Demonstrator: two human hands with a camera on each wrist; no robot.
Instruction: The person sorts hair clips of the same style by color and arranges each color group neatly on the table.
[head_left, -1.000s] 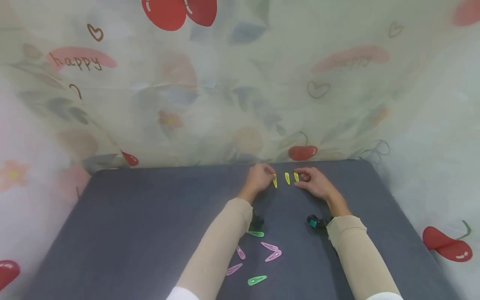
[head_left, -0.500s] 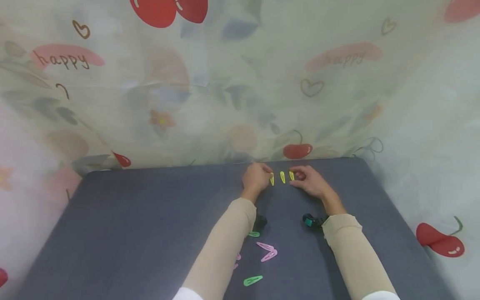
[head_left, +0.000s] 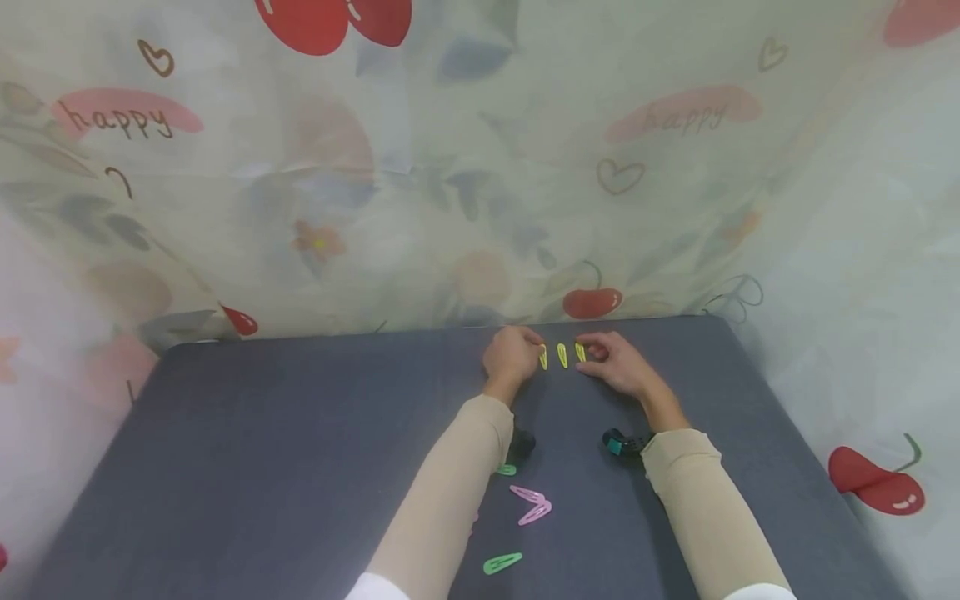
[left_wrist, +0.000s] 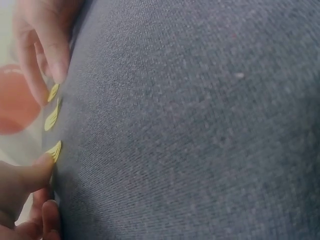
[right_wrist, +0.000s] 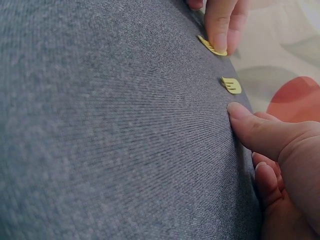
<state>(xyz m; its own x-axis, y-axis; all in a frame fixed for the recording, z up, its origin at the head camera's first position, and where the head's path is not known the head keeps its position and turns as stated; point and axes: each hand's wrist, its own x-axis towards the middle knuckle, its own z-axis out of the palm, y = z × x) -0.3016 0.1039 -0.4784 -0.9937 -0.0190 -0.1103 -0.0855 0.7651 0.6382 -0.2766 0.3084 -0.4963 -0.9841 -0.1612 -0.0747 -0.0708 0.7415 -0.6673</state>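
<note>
Three yellow snap hair clips lie in a row near the far edge of the dark grey table. My left hand point(head_left: 513, 358) holds the wide end of the left clip point(head_left: 543, 357) between thumb and finger; the right wrist view shows those fingertips point(right_wrist: 220, 42) on it. Untouched, the middle clip point(head_left: 562, 356) sits between both hands. My right hand point(head_left: 617, 362) spans the right clip point(head_left: 581, 352), thumb at its near end and index finger at its far end. In the right wrist view my thumb point(right_wrist: 245, 117) hides that clip.
Nearer the person lie pink hair clips point(head_left: 535, 512) and a green hair clip point(head_left: 502, 563). Another green clip point(head_left: 507, 470) is partly covered by the left forearm, as are some pink ones. A patterned curtain point(head_left: 420, 208) hangs directly behind the table's far edge.
The head view has shifted slightly, so everything appears a little further left. Both hands stay at the same outer clips, with only slight movement of the left arm.
</note>
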